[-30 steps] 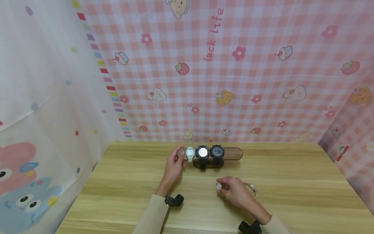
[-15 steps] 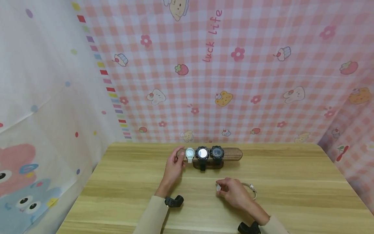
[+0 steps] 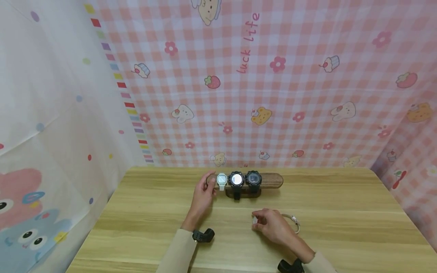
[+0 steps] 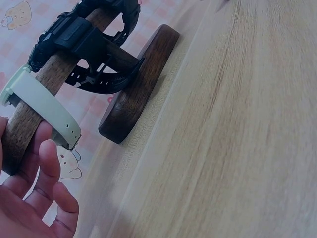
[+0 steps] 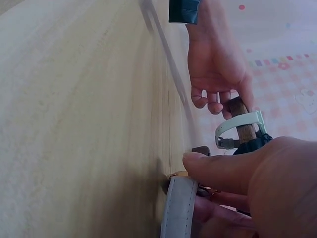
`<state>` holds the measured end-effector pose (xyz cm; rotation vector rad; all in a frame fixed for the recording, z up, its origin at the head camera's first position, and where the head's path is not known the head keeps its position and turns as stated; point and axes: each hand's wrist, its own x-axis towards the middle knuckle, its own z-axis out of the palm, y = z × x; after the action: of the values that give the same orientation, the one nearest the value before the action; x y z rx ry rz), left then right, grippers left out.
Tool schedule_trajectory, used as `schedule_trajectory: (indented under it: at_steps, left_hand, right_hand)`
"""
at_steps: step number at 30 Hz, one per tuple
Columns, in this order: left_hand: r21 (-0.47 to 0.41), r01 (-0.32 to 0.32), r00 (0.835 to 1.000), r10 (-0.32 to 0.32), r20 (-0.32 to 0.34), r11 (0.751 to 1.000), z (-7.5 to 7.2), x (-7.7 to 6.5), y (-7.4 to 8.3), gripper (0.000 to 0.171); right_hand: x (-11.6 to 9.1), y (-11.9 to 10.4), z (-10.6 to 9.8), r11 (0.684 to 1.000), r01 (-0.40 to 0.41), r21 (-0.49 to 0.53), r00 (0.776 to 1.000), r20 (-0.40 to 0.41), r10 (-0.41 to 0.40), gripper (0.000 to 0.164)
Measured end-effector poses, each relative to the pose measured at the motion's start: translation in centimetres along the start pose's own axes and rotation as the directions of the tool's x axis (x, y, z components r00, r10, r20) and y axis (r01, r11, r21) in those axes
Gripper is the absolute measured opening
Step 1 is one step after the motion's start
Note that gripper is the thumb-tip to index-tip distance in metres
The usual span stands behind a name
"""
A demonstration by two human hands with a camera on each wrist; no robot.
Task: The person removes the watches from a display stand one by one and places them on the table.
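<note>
Head: left hand (image 3: 203,190) grips stand (image 3: 274,180) with three watches (image 3: 236,179); right hand (image 3: 274,224) pinches another watch (image 3: 255,219).

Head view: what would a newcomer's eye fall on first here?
Probably the pink checked backdrop, which fills most of the upper picture. Next, the bright white face of the middle black watch, between a pale green watch and another black watch on the wooden stand, whose left end the left grip holds. Nearer the person, the right grip holds a pale-strapped watch.
</note>
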<state>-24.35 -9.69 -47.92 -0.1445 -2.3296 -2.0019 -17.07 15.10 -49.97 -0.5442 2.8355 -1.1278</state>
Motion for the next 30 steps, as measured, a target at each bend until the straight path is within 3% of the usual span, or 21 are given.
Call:
schedule_trajectory:
  at_steps: [11, 22, 30]
  left_hand:
    - [-0.005, 0.003, 1.0, -0.003, -0.001, 1.0, 0.1, -0.1, 0.1, 0.034]
    - [-0.003, -0.009, 1.0, 0.009, 0.005, 1.0, 0.0, -0.1, 0.1, 0.035]
    - [-0.002, -0.016, 1.0, 0.016, -0.011, 1.0, 0.1, -0.1, 0.0, 0.034]
  right_hand:
    - [0.1, 0.0, -1.1, 0.999, -0.005, 0.052, 1.0, 0.02, 0.004, 0.04]
    - [0.9, -0.4, -3.9, 0.994, -0.092, 0.066, 0.992, -0.078, 0.097, 0.045]
    - [2.3, -0.1, -5.2, 0.992, -0.052, 0.111, 0.982, -0.174, 0.071, 0.064]
